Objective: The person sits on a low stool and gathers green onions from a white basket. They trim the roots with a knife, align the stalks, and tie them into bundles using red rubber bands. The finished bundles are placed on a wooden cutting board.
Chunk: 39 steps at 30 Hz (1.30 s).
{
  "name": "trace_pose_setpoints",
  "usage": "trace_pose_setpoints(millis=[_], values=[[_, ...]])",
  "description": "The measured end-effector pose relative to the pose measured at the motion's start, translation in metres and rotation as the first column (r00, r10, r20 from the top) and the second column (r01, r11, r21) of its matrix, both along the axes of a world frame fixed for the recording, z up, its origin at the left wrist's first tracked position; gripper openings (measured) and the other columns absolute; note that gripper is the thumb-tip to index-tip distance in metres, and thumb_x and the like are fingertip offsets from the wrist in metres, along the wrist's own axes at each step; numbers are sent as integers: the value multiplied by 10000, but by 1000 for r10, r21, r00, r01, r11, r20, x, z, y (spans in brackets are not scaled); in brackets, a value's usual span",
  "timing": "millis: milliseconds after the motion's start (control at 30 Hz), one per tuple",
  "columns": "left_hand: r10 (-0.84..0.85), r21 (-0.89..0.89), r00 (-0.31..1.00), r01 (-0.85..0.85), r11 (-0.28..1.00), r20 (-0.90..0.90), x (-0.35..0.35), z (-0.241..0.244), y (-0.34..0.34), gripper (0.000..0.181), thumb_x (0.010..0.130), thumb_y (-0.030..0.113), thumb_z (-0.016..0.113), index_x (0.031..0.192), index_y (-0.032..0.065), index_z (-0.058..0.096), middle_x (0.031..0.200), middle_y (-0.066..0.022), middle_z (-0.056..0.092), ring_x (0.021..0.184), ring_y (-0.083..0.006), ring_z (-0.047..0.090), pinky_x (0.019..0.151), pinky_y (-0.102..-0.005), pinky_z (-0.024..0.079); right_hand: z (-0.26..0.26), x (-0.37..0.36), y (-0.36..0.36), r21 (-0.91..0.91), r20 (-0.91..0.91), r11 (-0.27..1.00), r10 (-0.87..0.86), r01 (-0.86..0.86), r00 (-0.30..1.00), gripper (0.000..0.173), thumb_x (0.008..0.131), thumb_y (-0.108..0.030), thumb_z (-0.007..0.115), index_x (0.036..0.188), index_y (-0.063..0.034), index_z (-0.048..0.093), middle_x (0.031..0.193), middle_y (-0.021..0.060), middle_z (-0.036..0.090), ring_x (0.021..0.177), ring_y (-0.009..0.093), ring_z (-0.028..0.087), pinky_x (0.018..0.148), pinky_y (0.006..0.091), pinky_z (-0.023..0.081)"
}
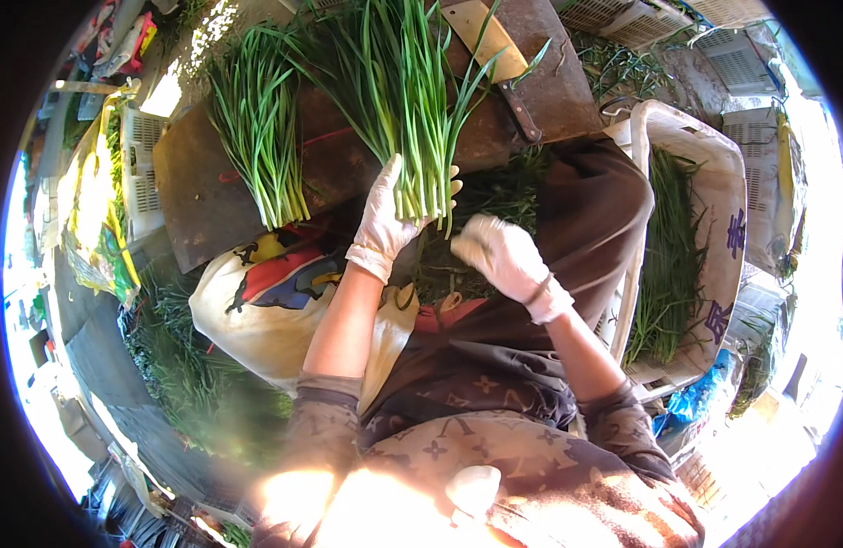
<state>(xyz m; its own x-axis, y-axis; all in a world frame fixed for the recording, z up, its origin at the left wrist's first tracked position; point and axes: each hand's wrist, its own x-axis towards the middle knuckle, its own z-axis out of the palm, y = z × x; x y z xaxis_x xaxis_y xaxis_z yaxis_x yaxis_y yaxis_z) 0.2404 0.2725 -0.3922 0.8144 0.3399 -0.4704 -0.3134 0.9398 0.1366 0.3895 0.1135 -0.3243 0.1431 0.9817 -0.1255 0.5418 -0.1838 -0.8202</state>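
My left hand (pixel 382 222), in a thin white glove, grips a thick bunch of garlic chives (pixel 411 103) near its pale stem ends. The green leaves point away from me over a dark, worn board (pixel 195 188). My right hand (pixel 507 264), gloved too, is just right of the stem ends and apart from them. Its fingers are curled and blurred, so whether they hold anything is unclear. A second bunch of garlic chives (pixel 260 130) lies on the board to the left. At the far right of the board rests a cleaver (pixel 490 44) with a wooden handle.
A white plastic crate (pixel 719 178) with loose greens (pixel 661 274) stands by my right knee. More greens (pixel 195 370) lie on the left. A red tie (pixel 329 137) is on the board. Further crates (pixel 144 161) and a yellow plastic bag (pixel 96 205) stand around.
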Motion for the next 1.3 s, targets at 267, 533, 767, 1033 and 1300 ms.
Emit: trace_pose_setpoints(millis=[267, 533, 767, 1033, 1300], values=[[55, -185, 999, -54, 981, -2, -13, -17, 1, 527, 1064, 530, 395, 1312, 100, 571, 1234, -152, 665, 1119, -331, 659, 960, -550, 539, -1, -30, 71, 199, -57, 932, -298, 303, 953, 201, 874, -228, 730, 965, -49, 720, 844, 142, 689, 732, 281, 681, 691, 370, 537], [69, 2, 995, -70, 998, 68, -16, -22, -13, 479, 1069, 497, 403, 1265, 101, 589, 1179, -140, 681, 1043, -323, 675, 906, -553, 557, -12, -8, 90, -312, -489, 944, -259, 110, 833, 243, 939, -214, 662, 891, 23, 687, 715, 84, 660, 655, 176, 662, 624, 326, 533], [104, -32, 993, -105, 994, -47, -13, 3, -13, 527, 1003, 467, 578, 1316, 43, 587, 1295, -180, 647, 1220, -457, 605, 972, -617, 532, 23, 59, 18, 166, -967, 904, 227, 395, -112, 311, 1010, -346, 635, 927, -46, 628, 681, -4, 549, 558, 75, 471, 516, 259, 375], [72, 14, 997, -71, 997, -4, -17, -6, -6, 501, 1009, 330, 549, 1384, -2, 538, 1373, -198, 607, 1313, -357, 545, 1160, -510, 385, -41, -40, 39, -201, -409, 813, -577, 547, 707, 803, 820, -388, 816, 1435, -10, 465, 1196, 193, 659, 1076, 289, 670, 952, 361, 523], [81, -18, 997, -81, 997, 8, -26, -19, -8, 453, 999, 374, 564, 1314, 51, 602, 1302, -143, 658, 1193, -323, 617, 1064, -554, 450, -68, -30, 57, -317, -751, 830, -515, 458, 414, 556, 908, -75, 692, 1422, -27, 485, 1089, 57, 658, 942, 116, 632, 819, 304, 567]])
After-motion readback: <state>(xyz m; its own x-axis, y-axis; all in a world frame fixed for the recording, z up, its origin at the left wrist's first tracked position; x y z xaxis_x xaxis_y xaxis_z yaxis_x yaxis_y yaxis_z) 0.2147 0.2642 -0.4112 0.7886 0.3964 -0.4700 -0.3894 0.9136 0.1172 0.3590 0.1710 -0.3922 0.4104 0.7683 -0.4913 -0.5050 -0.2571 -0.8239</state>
